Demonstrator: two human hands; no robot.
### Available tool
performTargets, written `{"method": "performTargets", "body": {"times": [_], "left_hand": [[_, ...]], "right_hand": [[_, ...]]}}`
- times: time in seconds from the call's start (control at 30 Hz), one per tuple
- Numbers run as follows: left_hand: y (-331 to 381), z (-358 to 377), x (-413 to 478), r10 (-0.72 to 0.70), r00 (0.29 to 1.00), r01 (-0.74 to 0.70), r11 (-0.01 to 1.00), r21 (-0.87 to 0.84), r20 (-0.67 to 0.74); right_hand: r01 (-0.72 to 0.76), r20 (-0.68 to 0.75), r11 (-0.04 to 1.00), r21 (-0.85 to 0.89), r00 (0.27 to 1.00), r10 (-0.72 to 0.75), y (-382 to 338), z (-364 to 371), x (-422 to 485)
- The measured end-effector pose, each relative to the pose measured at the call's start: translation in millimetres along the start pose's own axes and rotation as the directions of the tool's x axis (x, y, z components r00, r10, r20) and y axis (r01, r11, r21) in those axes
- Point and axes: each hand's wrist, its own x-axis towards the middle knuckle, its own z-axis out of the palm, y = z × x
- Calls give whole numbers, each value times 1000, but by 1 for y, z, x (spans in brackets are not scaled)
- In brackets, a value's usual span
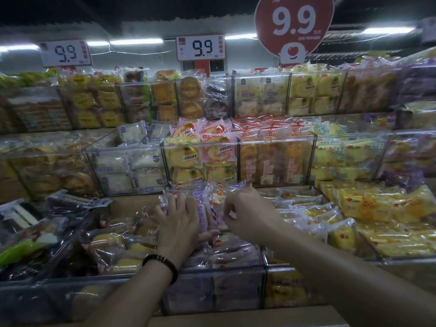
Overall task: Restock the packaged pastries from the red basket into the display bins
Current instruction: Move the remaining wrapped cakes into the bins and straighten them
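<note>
Pastries (203, 215) upright, long axis vertical, in left hand (180, 223) clasp, right hand (247, 213) pinch grip.

Two white price cards stand above the top shelf, the left price card (66, 53) and the middle price card (200, 47), each printed with 9.9 in dark digits and a red strip down its right edge. A thin wire (132, 52) sags between them. Below the middle card sits a red and white panel (205, 67), too blurred to read. To the right hangs a round red sign (293, 22) with 9.9 in white, and under it a white figure with a heart (293, 53). Strip lights (135, 41) glow along the dark ceiling (70, 8). A brown ledge (236, 317), perhaps wood, runs along the bottom.
</note>
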Motion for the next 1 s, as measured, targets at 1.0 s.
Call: {"method": "performTargets", "body": {"times": [1.0], "left_hand": [[3,-55,-19,109,889,100,902,-420,445]], "right_hand": [[-287,-35,948,141,955,294,93,-80,-44]]}}
